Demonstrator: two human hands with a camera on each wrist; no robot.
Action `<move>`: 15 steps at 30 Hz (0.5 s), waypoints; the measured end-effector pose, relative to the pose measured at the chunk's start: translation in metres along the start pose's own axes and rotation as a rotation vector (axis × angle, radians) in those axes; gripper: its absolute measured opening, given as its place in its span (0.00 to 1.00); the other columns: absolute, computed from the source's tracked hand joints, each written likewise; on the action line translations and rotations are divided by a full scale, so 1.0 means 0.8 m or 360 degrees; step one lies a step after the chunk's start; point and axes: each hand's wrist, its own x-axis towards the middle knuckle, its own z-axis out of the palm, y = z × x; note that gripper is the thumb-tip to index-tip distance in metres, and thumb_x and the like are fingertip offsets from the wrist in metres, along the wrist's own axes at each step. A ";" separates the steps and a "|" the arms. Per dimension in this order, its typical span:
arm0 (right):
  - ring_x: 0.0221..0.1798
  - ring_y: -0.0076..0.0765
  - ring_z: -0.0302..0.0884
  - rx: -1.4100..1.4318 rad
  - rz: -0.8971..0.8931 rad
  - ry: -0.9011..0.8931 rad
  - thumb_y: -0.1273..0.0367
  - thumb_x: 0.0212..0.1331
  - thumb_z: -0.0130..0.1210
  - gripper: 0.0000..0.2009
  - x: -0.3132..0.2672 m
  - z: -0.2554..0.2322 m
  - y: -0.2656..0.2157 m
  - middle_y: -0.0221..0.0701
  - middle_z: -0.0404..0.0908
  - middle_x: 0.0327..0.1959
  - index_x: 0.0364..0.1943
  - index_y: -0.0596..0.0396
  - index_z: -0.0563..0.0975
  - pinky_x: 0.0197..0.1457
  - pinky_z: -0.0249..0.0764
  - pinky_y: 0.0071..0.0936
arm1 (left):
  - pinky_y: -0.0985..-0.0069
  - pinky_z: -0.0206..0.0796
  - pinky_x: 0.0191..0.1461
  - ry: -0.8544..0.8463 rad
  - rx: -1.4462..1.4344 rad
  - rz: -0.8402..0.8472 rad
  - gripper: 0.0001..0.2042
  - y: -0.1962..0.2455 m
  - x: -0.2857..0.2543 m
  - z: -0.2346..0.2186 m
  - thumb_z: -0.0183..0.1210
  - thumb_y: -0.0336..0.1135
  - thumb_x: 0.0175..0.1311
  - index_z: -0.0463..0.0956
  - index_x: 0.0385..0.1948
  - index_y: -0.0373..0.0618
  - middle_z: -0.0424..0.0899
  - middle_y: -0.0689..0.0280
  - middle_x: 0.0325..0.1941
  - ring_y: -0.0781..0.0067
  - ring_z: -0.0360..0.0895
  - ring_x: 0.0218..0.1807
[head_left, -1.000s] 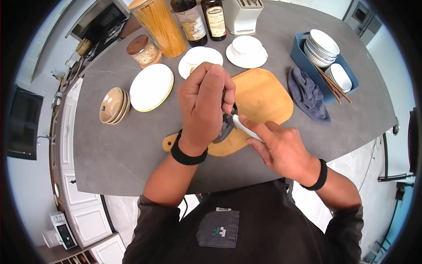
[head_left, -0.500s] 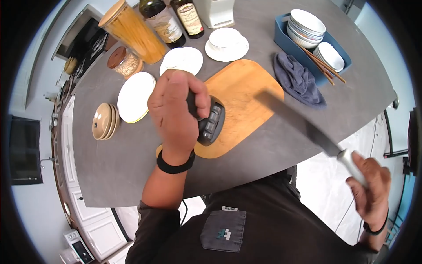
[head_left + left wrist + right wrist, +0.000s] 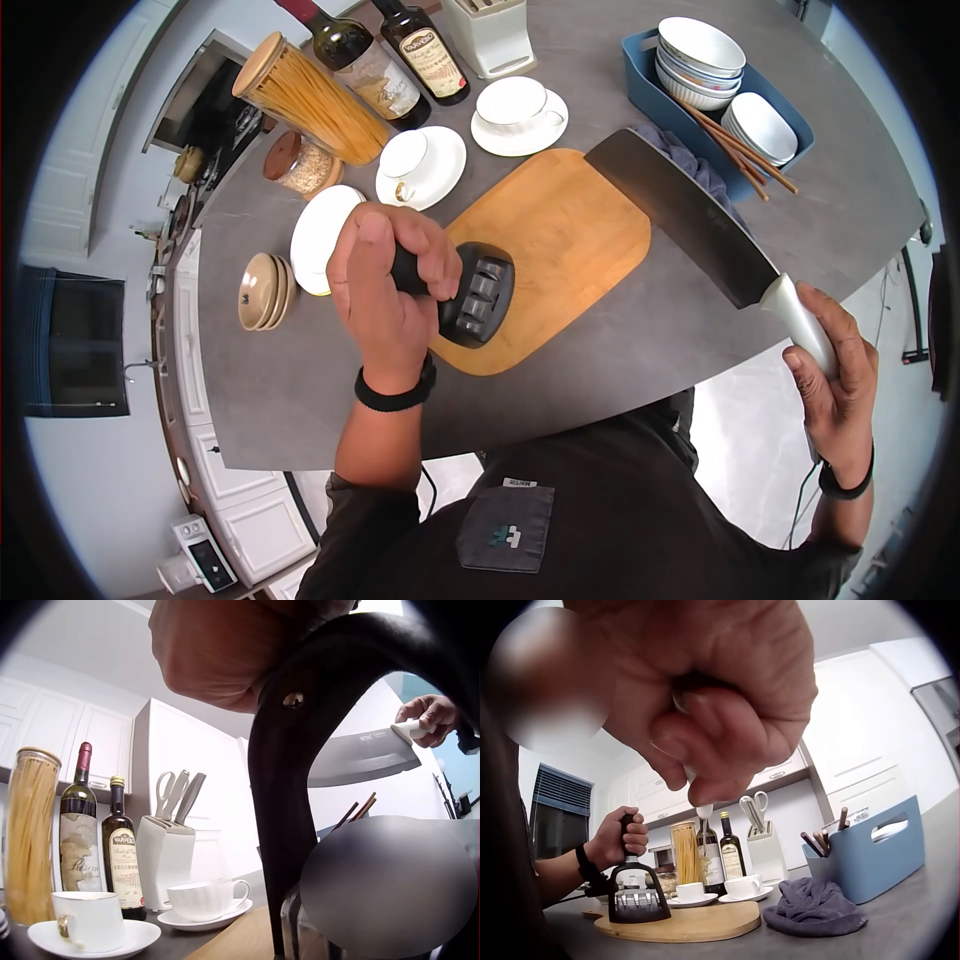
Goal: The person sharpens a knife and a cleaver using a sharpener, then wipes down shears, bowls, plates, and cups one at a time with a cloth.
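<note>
My left hand (image 3: 385,290) grips the black handle of a knife sharpener (image 3: 482,300), whose slotted base stands on the wooden cutting board (image 3: 585,225). In the left wrist view the curved sharpener handle (image 3: 274,772) fills the foreground. Off to the right, my right hand (image 3: 842,400) holds a broad-bladed kitchen knife (image 3: 690,215) by its white handle. Its dark blade points away to the upper left, apart from the sharpener, and overlaps the board's corner and a grey-blue cloth (image 3: 690,160) in the head view. The right wrist view shows curled fingers (image 3: 705,742), with the blade out of sight.
Behind the board stand two white cups on saucers (image 3: 440,180), a pasta jar (image 3: 315,105), two bottles (image 3: 425,50) and a knife block (image 3: 490,40). Plates (image 3: 318,240) and tan bowls (image 3: 262,290) lie left. A blue bin (image 3: 650,75) with bowls and chopsticks stands right.
The knife has swung from beside the sharpener, close to my left hand, out to the right. My left hand keeps its grip on the sharpener. The head view has shifted too.
</note>
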 end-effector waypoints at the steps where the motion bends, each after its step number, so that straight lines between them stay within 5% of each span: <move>1: 0.42 0.41 0.88 0.0016 0.0048 0.0007 0.65 0.65 0.69 0.25 0.002 0.003 0.004 0.47 0.88 0.51 0.63 0.61 0.77 0.45 0.80 0.31 | 0.75 0.63 0.26 -0.0010 -0.0048 -0.0019 0.17 -0.001 0.000 -0.001 0.42 0.41 0.83 0.69 0.33 0.40 0.72 0.61 0.22 0.74 0.65 0.21; 7: 0.39 0.38 0.88 0.0057 0.0057 0.0011 0.65 0.65 0.68 0.25 0.019 0.021 0.039 0.47 0.88 0.49 0.64 0.59 0.78 0.42 0.79 0.29 | 0.74 0.63 0.26 -0.0006 -0.0045 0.0015 0.16 -0.003 -0.003 0.000 0.43 0.42 0.82 0.68 0.33 0.41 0.71 0.61 0.23 0.73 0.66 0.22; 8: 0.39 0.38 0.88 0.0097 0.0090 -0.0008 0.65 0.65 0.68 0.25 0.023 0.024 0.045 0.47 0.88 0.49 0.64 0.59 0.78 0.42 0.80 0.30 | 0.75 0.59 0.25 0.0031 0.0156 -0.0025 0.17 -0.001 -0.002 0.004 0.41 0.48 0.82 0.67 0.33 0.48 0.68 0.69 0.22 0.76 0.63 0.20; 15: 0.41 0.44 0.90 0.0150 -0.0032 0.0008 0.65 0.64 0.69 0.24 0.044 0.048 0.089 0.49 0.88 0.51 0.63 0.58 0.79 0.45 0.82 0.32 | 0.74 0.61 0.22 0.0006 0.0084 -0.0011 0.18 -0.002 0.000 0.007 0.44 0.48 0.82 0.66 0.32 0.46 0.69 0.65 0.19 0.74 0.64 0.18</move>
